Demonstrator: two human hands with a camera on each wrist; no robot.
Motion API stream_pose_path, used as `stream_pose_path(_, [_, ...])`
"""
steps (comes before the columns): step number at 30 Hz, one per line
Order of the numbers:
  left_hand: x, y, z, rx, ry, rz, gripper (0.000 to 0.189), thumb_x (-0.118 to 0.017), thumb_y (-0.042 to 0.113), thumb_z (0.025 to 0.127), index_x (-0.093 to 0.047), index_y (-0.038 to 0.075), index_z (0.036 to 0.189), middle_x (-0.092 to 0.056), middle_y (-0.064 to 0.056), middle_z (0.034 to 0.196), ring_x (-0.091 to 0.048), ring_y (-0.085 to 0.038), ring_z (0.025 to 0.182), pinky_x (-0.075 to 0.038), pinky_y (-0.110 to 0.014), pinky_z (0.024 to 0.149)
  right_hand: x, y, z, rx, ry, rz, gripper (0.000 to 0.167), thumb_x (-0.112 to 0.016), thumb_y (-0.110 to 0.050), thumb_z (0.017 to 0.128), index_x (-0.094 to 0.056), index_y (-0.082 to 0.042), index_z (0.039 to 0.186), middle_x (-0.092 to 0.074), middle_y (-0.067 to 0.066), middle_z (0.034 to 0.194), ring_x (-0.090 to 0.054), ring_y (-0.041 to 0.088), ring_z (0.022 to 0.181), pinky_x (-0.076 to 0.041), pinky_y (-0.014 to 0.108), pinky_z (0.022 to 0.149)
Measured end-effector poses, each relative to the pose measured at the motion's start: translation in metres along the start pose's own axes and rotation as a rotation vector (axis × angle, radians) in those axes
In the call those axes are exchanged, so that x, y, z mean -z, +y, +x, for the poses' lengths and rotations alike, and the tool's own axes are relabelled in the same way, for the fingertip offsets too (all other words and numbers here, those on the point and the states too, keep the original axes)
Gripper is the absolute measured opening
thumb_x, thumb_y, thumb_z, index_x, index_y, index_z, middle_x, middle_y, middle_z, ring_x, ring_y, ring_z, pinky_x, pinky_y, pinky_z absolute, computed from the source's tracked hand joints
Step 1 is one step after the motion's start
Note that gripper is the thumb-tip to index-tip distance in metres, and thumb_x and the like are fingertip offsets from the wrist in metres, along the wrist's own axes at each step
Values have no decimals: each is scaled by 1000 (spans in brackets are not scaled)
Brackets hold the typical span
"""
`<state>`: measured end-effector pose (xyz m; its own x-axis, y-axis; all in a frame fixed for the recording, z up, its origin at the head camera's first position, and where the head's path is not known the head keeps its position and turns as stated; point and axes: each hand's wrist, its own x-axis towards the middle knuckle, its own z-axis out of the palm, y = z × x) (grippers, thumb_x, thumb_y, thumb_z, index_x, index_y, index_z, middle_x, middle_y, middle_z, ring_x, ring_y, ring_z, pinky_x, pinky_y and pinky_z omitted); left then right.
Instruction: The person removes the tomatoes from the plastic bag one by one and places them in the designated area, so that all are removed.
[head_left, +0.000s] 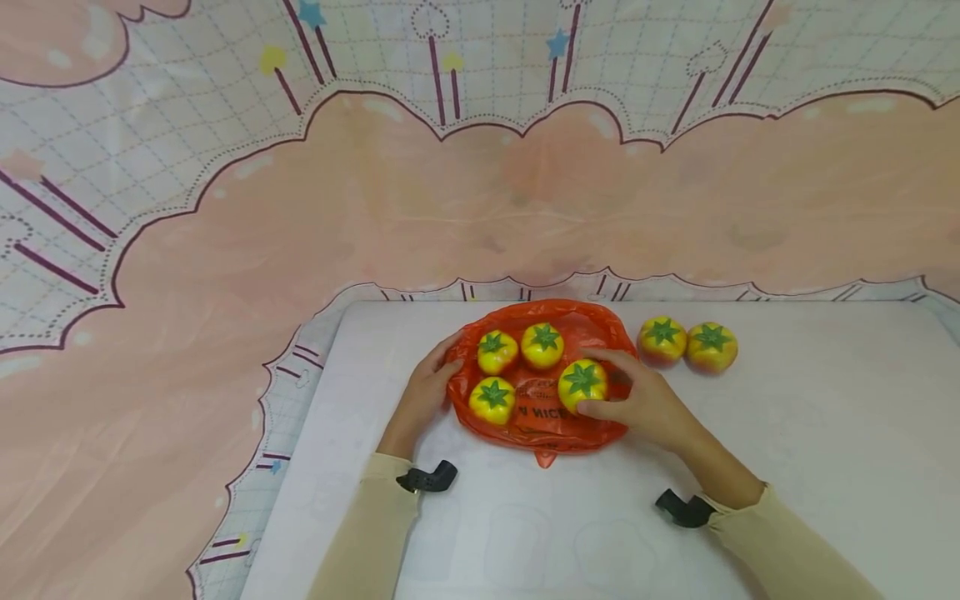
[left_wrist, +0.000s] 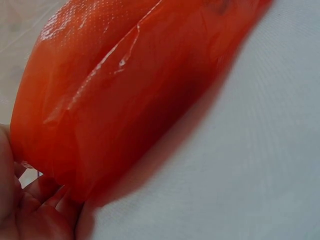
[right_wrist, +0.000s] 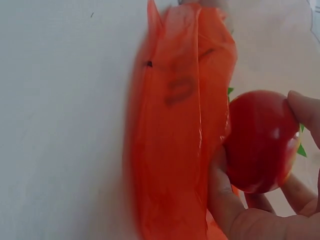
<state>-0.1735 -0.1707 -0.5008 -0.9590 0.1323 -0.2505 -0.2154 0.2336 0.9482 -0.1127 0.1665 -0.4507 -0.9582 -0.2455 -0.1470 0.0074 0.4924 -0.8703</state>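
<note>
A red plastic bag (head_left: 540, 437) lies spread open on the table, with black print showing inside. My left hand (head_left: 429, 387) grips the bag's left rim, its thumb over the edge; in the left wrist view the fingers (left_wrist: 37, 215) sit against the red plastic. My right hand (head_left: 648, 404) holds a yellow-and-red tomato (head_left: 582, 385) with green star-shaped leaves over the right part of the bag. The right wrist view shows this tomato's glossy red underside (right_wrist: 260, 142) between thumb and fingers, beside the bag wall (right_wrist: 170, 130). Three similar tomatoes (head_left: 498, 352) rest in the bag's left half.
Two more tomatoes, one (head_left: 662, 340) touching the other (head_left: 712, 347), stand on the white table (head_left: 825, 433) right of the bag. A patterned pink-and-white cloth (head_left: 480, 208) hangs behind the table's back edge. Black bands with mounts (head_left: 427, 477) are on both wrists.
</note>
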Motion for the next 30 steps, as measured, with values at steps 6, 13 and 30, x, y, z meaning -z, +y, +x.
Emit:
stream_pose_path(6, [1,-2,0,5,-4,-3,46,-51,24,106,-51,43,147,-41,10,161,-36,-19,151,-40,-44,120,7,-1,-6,-38,16,31,77,-83,-46,83,-48,-22,146,-50,9,149,-47,40,138,-50,59,107])
stream_pose_path(13, [0,-1,0,4,-4,0,45,-51,24,106,-51,44,147,-41,10,161,-35,-19,151,-40,-44,119,13,-1,-12,-53,38,66,71,-82,-40,85,-49,-21,145,-43,13,154,-45,46,139,-53,58,104])
stream_pose_path(30, [0,1,0,30,2,-7,44,-51,26,106,-52,47,144,-42,12,159,-40,-18,148,-44,-43,117,22,9,-18,-30,32,110,68,-79,-34,90,-48,-19,149,-26,13,166,-46,48,138,-56,51,101])
